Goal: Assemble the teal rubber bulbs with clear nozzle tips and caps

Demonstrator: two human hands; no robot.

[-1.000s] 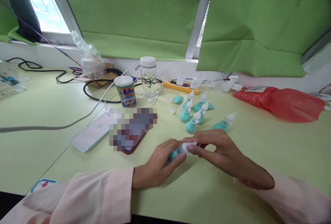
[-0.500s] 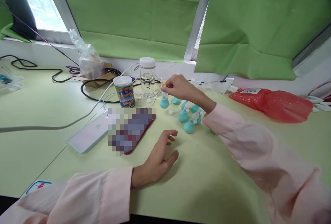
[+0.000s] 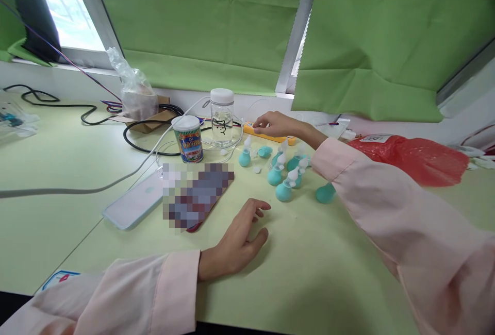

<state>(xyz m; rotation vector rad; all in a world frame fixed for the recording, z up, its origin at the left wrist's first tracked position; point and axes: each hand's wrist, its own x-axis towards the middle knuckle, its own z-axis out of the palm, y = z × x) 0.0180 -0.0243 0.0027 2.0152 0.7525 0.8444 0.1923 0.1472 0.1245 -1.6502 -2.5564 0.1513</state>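
Observation:
My left hand [image 3: 235, 242] rests on the table with fingers loosely curved and apart, holding nothing. My right hand [image 3: 276, 123] hovers above and behind a small teal squeeze bulb [image 3: 244, 158] that stands upright with a translucent pointed tip; the bent fingers are clear of it. To its right, another teal bulb [image 3: 265, 151] lies on its side. Several more tipped bulbs, such as the front one [image 3: 284, 193], stand in a cluster. A teal bulb [image 3: 325, 194] sits partly behind my right sleeve, its top hidden. A small whitish piece [image 3: 257, 169] lies between them.
A phone with a blurred screen [image 3: 203, 196] and a pale-cased phone [image 3: 135, 201] lie to the left. Behind stand a printed can [image 3: 188, 141], a clear bottle [image 3: 222, 123] and cables. A long yellow-orange object [image 3: 284, 139] lies at the back, a red bag [image 3: 417, 160] at the right.
My right hand has let go of the tip of the upright teal bulb and moved slightly up and right. The bulb stands by itself. My left hand stays in place.

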